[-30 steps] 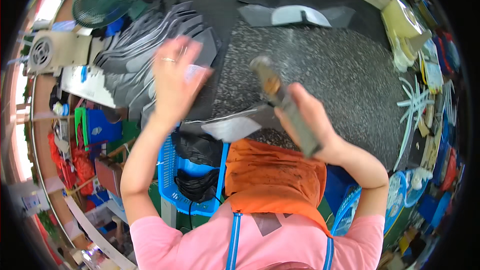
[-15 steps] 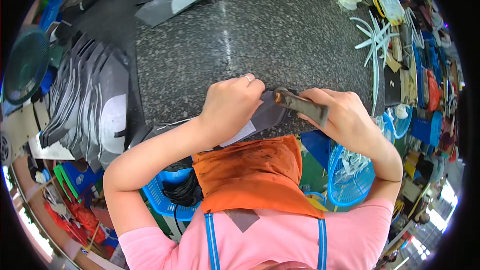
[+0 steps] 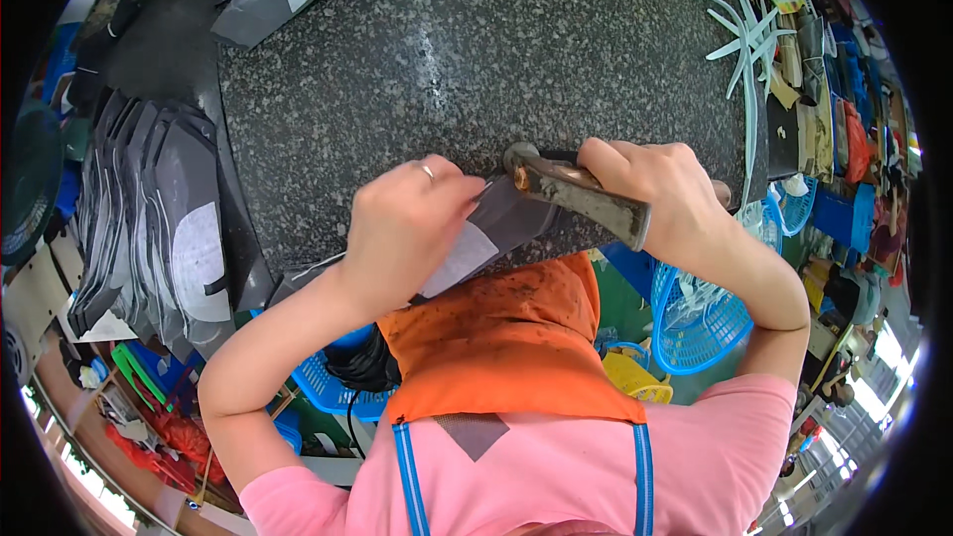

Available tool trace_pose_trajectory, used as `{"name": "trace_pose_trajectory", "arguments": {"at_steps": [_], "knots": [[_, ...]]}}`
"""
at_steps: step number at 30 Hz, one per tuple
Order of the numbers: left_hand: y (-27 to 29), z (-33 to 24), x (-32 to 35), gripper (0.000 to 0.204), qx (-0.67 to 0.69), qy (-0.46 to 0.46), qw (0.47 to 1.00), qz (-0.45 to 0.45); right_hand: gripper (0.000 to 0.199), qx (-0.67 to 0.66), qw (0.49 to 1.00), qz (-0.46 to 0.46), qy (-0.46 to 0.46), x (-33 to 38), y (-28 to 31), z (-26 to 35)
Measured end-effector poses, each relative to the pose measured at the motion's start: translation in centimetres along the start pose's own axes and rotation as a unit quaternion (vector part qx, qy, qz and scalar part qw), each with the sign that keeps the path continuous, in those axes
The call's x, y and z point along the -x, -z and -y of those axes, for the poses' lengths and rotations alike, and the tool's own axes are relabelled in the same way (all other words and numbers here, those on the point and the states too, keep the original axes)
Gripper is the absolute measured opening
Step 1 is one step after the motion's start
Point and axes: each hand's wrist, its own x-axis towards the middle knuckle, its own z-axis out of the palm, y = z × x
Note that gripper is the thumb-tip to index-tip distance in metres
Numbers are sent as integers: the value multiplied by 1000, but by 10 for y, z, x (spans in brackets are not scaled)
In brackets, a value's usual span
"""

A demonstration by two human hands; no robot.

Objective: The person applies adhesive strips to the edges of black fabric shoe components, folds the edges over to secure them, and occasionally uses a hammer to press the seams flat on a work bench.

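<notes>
My left hand (image 3: pixel 407 228), wearing a ring, is closed with fingertips pinching the upper edge of a dark grey flat cut piece (image 3: pixel 516 213). That piece has a pale patch on it and lies at the near edge of the speckled dark stone slab (image 3: pixel 476 60). In my right hand (image 3: pixel 667 189) is a worn metal hammer (image 3: pixel 586 203), my fingers wrapped round its handle. The hammer's head is beside the piece's upper edge, just right of my left fingertips; whether it touches is unclear. My left fingers hide part of the piece's edge.
A row of similar grey pieces (image 3: pixel 149 228) stands at the left. Another piece (image 3: pixel 268 5) lies at the far left of the slab. Pale strips (image 3: pixel 745 50) hang over the slab's right side. Blue baskets (image 3: pixel 700 333) sit below at the right, near the orange apron (image 3: pixel 496 347).
My left hand has shifted left along the piece, baring more of its pale patch. The hammer has moved left and slightly away from me. The whole view has shifted a little too.
</notes>
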Motion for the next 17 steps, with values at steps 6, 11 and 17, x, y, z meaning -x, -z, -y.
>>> {"name": "trace_pose_trajectory", "arguments": {"at_steps": [6,11,17], "knots": [[5,-8,6,17,0,42,999,1,21,-28,999,14,7,-9,-2,11],[4,-20,21,11,-38,-6,999,-34,23,-62,996,-57,33,-8,-11,20],[10,4,-10,19,-57,103,986,119,20,-115,979,-3,-166,6,17,8]]}}
